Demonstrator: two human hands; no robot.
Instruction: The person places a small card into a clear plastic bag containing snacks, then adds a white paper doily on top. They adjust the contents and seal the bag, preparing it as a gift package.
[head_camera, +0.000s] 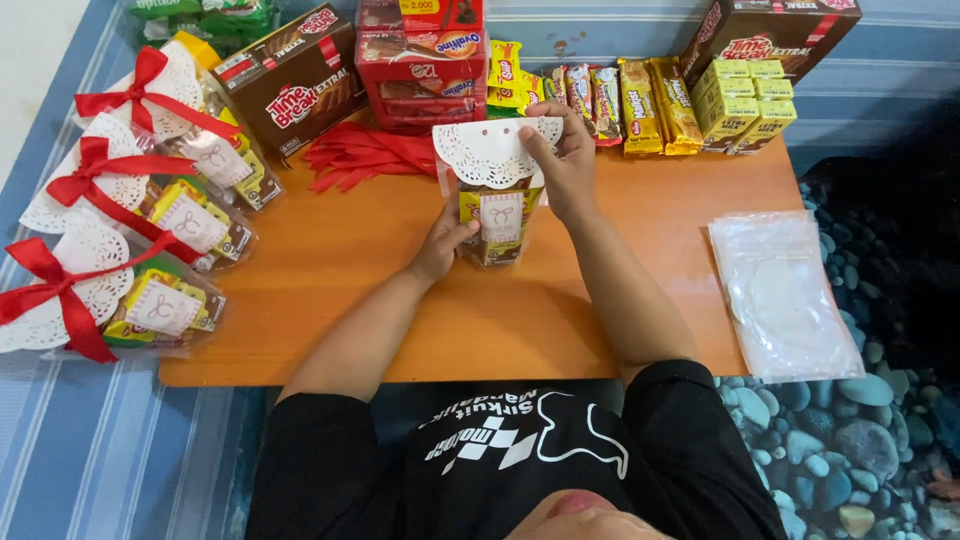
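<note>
While three finished snack bags (110, 215) with red bows lie stacked down the left edge of the frame, a fourth snack bag (497, 190) stands upright at the centre top of the orange table (480, 320), one white paper doily (497, 150) folded over its mouth. Both forearms reach up from the bottom of the frame. One left hand (443, 240) cups the bag's lower left side, thumb across the front and fingers curled behind. One right hand (565, 160) bends over the top right corner, its fingers pinched together on the doily's edge. A loose pile of red ribbons (365, 155) lies just left of the bag, two brown boxes (295, 80) sit in the upper corners, and one stack of clear plastic bags (785, 290) rests at the right
</note>
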